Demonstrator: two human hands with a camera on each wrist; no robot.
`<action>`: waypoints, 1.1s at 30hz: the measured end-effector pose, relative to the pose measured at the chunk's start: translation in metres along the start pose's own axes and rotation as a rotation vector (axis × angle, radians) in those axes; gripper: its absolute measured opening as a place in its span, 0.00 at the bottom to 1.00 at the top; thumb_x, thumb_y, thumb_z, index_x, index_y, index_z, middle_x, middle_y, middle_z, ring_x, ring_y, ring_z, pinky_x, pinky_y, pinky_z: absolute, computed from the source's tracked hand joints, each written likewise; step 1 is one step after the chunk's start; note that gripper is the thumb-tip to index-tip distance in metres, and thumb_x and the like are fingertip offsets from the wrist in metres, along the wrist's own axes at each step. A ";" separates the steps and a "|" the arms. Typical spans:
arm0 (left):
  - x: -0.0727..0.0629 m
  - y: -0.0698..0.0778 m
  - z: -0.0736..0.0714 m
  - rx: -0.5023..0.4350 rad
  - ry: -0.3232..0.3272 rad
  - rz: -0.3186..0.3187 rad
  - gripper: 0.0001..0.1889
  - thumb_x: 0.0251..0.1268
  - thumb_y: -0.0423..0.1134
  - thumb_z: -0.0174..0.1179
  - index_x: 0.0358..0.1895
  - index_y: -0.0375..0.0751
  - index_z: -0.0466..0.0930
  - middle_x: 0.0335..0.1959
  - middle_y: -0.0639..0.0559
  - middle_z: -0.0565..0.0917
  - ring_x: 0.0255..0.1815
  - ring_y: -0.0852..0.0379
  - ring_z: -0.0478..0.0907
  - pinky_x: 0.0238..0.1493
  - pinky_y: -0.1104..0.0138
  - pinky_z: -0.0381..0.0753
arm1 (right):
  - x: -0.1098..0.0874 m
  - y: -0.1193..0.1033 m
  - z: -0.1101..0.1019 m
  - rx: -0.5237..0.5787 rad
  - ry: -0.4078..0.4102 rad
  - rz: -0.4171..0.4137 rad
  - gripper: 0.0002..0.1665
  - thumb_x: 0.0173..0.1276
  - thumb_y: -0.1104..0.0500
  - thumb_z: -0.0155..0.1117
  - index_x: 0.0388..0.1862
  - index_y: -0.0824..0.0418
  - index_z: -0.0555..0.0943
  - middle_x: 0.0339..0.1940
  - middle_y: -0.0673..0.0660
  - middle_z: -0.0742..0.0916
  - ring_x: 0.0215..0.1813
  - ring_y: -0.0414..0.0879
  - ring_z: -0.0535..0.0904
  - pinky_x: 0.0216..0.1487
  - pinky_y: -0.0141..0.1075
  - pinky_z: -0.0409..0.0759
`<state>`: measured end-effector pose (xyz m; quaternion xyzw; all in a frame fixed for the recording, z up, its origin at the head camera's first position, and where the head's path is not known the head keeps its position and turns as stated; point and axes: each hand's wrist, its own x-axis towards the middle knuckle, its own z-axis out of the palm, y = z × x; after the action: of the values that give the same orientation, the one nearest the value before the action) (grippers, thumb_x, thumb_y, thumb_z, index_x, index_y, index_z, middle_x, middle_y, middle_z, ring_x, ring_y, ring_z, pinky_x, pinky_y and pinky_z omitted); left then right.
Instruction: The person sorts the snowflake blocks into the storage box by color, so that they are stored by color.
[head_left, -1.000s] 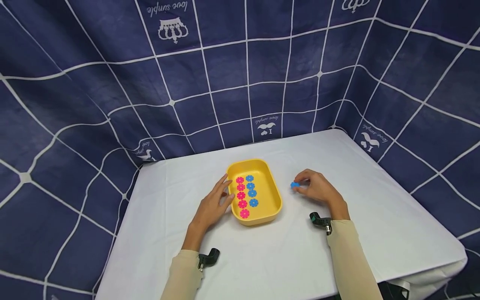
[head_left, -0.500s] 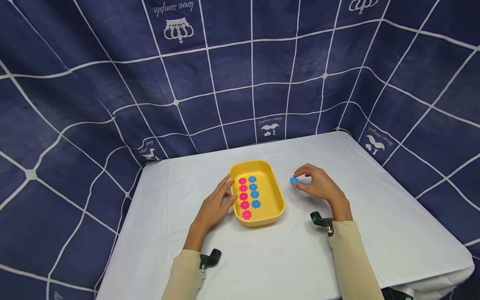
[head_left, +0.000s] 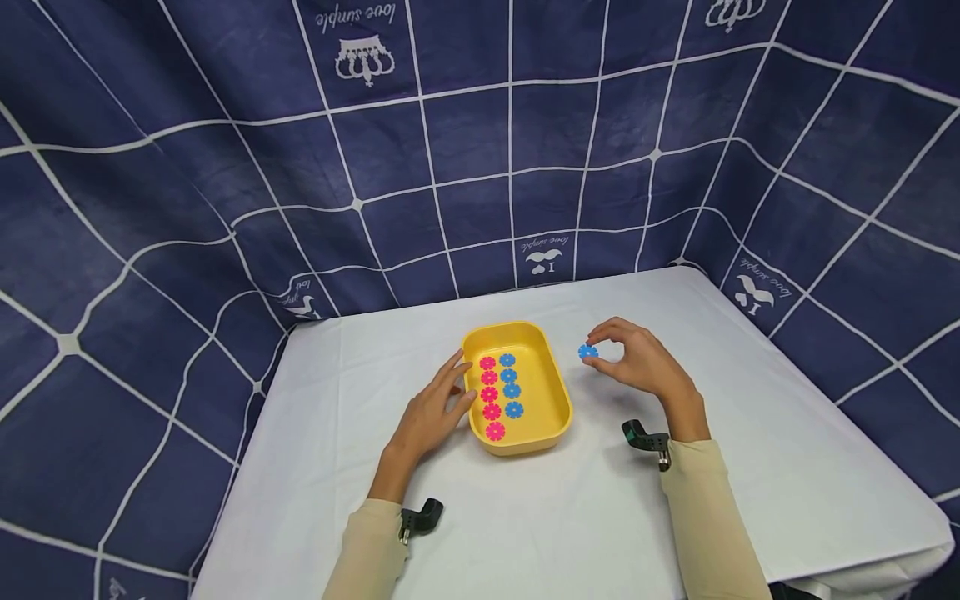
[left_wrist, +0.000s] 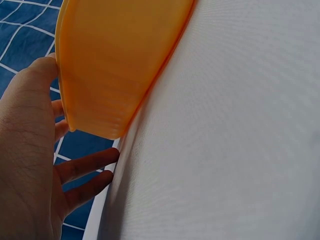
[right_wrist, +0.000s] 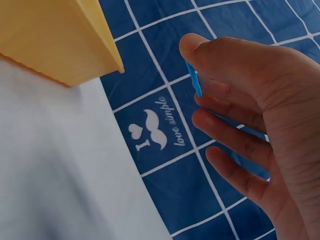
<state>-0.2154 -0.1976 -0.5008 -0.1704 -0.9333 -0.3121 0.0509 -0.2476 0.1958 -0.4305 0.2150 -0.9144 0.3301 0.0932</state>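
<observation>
A yellow tray [head_left: 546,407] stands on the table. In it lie a line of several pink notched plastic discs [head_left: 489,394] and, beside that, a line of several blue ones [head_left: 512,390]. My left hand [head_left: 427,417] rests at the tray's left rim with fingers spread and relaxed; the left wrist view shows the thumb [left_wrist: 44,70] against the rim. To the right of the tray, my right hand [head_left: 641,362] pinches a single blue notched disc [head_left: 587,352] between thumb and forefinger. In the right wrist view this disc [right_wrist: 193,79] appears edge-on, raised above the table.
A white cloth [head_left: 352,375] covers the table. Behind it and on both sides hangs a dark blue curtain [head_left: 450,125] with white lines. Each wrist carries a small black camera, the left one [head_left: 423,517] and the right one [head_left: 643,437].
My right hand has lifted the pinched blue disc off the table and moved slightly away from me. The left hand stays at the tray's rim. The whole head view has shifted a little.
</observation>
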 end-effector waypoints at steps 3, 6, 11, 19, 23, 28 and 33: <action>0.000 -0.001 -0.002 0.012 0.005 0.009 0.32 0.82 0.61 0.56 0.83 0.63 0.66 0.87 0.74 0.52 0.62 0.57 0.84 0.62 0.45 0.83 | 0.006 -0.002 0.003 0.007 -0.016 0.000 0.19 0.66 0.51 0.83 0.51 0.59 0.91 0.57 0.56 0.88 0.63 0.58 0.82 0.68 0.60 0.79; 0.000 -0.003 -0.004 0.017 0.013 0.016 0.33 0.82 0.63 0.54 0.83 0.61 0.66 0.87 0.73 0.53 0.61 0.57 0.84 0.62 0.45 0.83 | 0.014 -0.008 0.006 0.016 -0.033 -0.007 0.19 0.66 0.51 0.83 0.51 0.58 0.91 0.57 0.55 0.88 0.63 0.57 0.82 0.69 0.59 0.79; 0.001 -0.004 -0.004 0.006 0.007 0.011 0.34 0.82 0.66 0.53 0.84 0.61 0.66 0.87 0.75 0.51 0.62 0.57 0.84 0.63 0.44 0.83 | 0.027 -0.023 0.013 0.021 -0.069 -0.048 0.19 0.65 0.52 0.84 0.51 0.58 0.91 0.56 0.55 0.88 0.63 0.56 0.83 0.69 0.58 0.80; 0.002 -0.003 -0.001 0.008 0.005 -0.003 0.33 0.82 0.61 0.56 0.84 0.61 0.65 0.88 0.73 0.51 0.62 0.56 0.84 0.63 0.44 0.83 | 0.041 -0.044 0.030 0.039 -0.132 -0.086 0.18 0.66 0.52 0.83 0.52 0.57 0.92 0.57 0.53 0.88 0.65 0.55 0.82 0.71 0.57 0.79; 0.001 -0.002 0.000 0.014 0.005 -0.006 0.32 0.82 0.61 0.56 0.84 0.62 0.65 0.88 0.74 0.51 0.62 0.56 0.84 0.62 0.44 0.83 | 0.044 -0.053 0.040 0.031 -0.158 -0.103 0.19 0.66 0.50 0.83 0.52 0.56 0.92 0.58 0.53 0.88 0.66 0.54 0.82 0.70 0.56 0.80; -0.001 -0.002 -0.001 0.016 0.005 -0.006 0.32 0.83 0.60 0.56 0.84 0.63 0.65 0.88 0.73 0.52 0.62 0.56 0.84 0.62 0.44 0.83 | 0.049 -0.066 0.053 0.037 -0.179 -0.145 0.21 0.65 0.49 0.83 0.53 0.58 0.91 0.58 0.53 0.88 0.65 0.55 0.83 0.71 0.56 0.79; -0.002 -0.003 -0.002 0.010 -0.005 0.001 0.32 0.82 0.64 0.54 0.84 0.64 0.64 0.88 0.74 0.51 0.63 0.57 0.83 0.63 0.44 0.83 | 0.054 -0.076 0.061 0.044 -0.209 -0.174 0.23 0.66 0.48 0.83 0.54 0.59 0.91 0.58 0.53 0.88 0.66 0.54 0.82 0.72 0.57 0.78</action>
<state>-0.2142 -0.2019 -0.5015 -0.1715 -0.9348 -0.3072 0.0493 -0.2629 0.0862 -0.4180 0.3286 -0.8896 0.3165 0.0211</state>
